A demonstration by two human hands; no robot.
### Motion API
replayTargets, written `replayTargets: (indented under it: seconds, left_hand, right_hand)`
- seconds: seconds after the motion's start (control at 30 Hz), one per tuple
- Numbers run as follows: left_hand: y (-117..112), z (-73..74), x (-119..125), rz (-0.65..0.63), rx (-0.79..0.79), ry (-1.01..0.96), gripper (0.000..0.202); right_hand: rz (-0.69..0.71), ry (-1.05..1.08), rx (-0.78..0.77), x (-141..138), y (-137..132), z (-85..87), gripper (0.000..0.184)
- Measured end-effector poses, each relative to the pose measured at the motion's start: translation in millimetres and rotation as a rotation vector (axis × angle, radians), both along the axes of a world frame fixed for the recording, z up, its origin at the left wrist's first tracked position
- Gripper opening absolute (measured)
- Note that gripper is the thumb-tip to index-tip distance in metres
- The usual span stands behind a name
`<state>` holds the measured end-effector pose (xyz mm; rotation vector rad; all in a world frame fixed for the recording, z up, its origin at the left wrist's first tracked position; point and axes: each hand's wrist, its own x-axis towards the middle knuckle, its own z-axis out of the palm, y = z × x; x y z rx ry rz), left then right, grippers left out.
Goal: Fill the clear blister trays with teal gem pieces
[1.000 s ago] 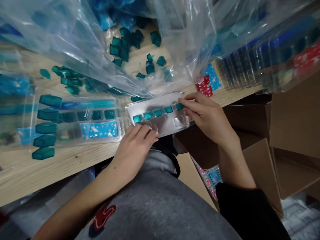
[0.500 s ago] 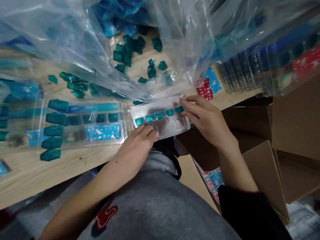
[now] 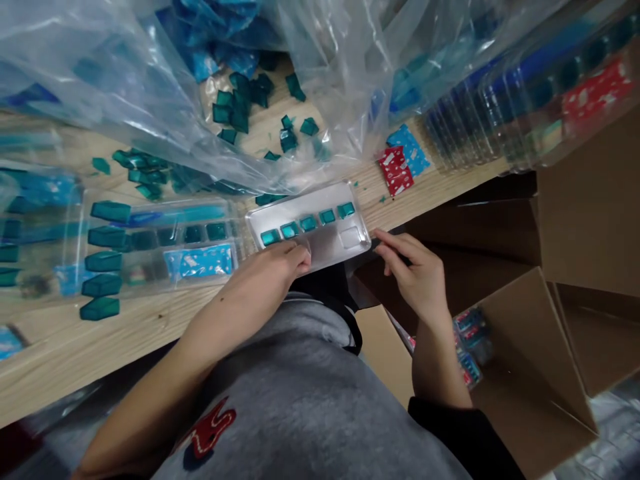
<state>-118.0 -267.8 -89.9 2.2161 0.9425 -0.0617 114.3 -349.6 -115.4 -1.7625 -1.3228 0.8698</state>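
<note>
A clear plastic tray [image 3: 330, 248] lies slightly tilted at the table's front edge. A row of several teal translucent blocks [image 3: 309, 223] sits in its pockets, and a square pocket at the right holds no block. My left hand [image 3: 273, 270] is closed on the tray's front left edge, its curled fingers partly hiding the tray. Just off the tray's right end is my right hand [image 3: 413, 270], with thumb and forefinger slightly apart and nothing visible between them. Left of the tray stands a filled clear plastic pack [image 3: 240, 267] with teal blocks and a blue printed sachet [image 3: 199, 261].
Loose teal blocks [image 3: 233, 107] lie behind, under clear plastic bags [image 3: 340, 80]. A red sachet [image 3: 396, 170] and a blue sachet [image 3: 411, 148] lie back right, before a row of clear packs [image 3: 465, 127]. Open cardboard boxes [image 3: 530, 353] stand below the table, right.
My right hand has left the block at the tray's right end and moved down and right, off the tray. My left hand stays at the tray. The view has shifted slightly.
</note>
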Motion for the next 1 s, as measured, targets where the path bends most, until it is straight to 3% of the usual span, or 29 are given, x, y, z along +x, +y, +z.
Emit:
replayTargets:
  seconds: [0.13, 0.2, 0.27, 0.33, 0.43, 0.53, 0.6, 0.7, 0.8, 0.9, 1.0]
  left_hand:
    - [-13, 1.2, 9, -0.101, 0.348, 0.113, 0.019]
    - [-17, 5.6, 10, -0.143, 0.563, 0.067, 0.02]
    - [-17, 12.9, 6, -0.143, 0.67, -0.017, 0.019]
    - [-13, 21.2, 0, -0.119, 0.678, -0.085, 0.018]
    - [-5, 29.0, -10, -0.094, 0.544, -0.127, 0.018]
    - [1, 29.6, -11, -0.062, 0.383, -0.156, 0.019]
    - [2, 29.6, -8, -0.047, 0.355, -0.177, 0.017]
    - [0, 33.2, -4, -0.052, 0.432, -0.183, 0.018]
    - [-4, 38.9, -4, -0.073, 0.57, -0.223, 0.016]
    - [-12, 43.2, -8, -0.071, 0.685, -0.279, 0.008]
    - [-23, 48.2, -16, -0.042, 0.775, -0.304, 0.02]
  right_hand:
    - [-0.034, 0.051, -0.002, -5, -6, -2.5, 0.029]
    - [-0.044, 0.09, 0.039, -9, -8, -2.4, 0.036]
    - [-0.017, 0.108, 0.117, -13, -7, -1.1, 0.044]
    - [0.019, 0.078, 0.208, -16, -3, 0.9, 0.047]
    - [0.06, -0.005, 0.286, -18, 5, 3.3, 0.038]
    - [0.105, -0.086, 0.27, -16, 9, 2.2, 0.03]
    - [0.11, -0.131, 0.239, -15, 8, -0.6, 0.033]
    - [0.063, -0.104, 0.234, -18, 4, -3.1, 0.042]
    - [-0.004, -0.056, 0.309, -23, 5, 2.8, 0.027]
    - [-0.067, -0.073, 0.431, -27, 5, 19.7, 0.015]
    - [-0.077, -0.088, 0.463, -27, -7, 41.9, 0.02]
